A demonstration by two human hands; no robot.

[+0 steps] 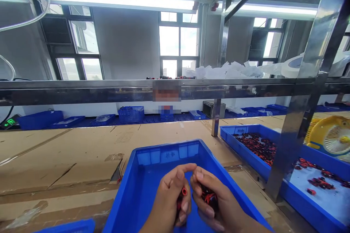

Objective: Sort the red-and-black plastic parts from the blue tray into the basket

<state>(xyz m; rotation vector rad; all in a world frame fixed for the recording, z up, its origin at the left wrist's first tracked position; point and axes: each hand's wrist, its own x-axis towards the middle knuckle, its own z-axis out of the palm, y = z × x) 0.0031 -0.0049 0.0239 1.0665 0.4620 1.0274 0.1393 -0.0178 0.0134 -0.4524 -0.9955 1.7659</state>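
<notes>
My left hand (171, 194) is curled around a small black-and-red part with a red ring-shaped end (184, 191). Cupped in my right hand (225, 198) are several small black-and-red pieces (209, 199), mostly hidden by the fingers. The fingertips of both hands meet or nearly meet at the top; whether they pinch something there is too small to tell. Both hands are above a blue plastic tray (140, 154), whose floor shows between and beside them.
Two blue trays (246, 127) with many black-and-red pieces (257, 145) stand at right, behind a metal post (290, 142). A yellow fan (330, 134) is beyond. A metal shelf beam (109, 93) crosses ahead. Cardboard (90, 145) covers the table. Another blue tray edge (68, 226) shows lower left.
</notes>
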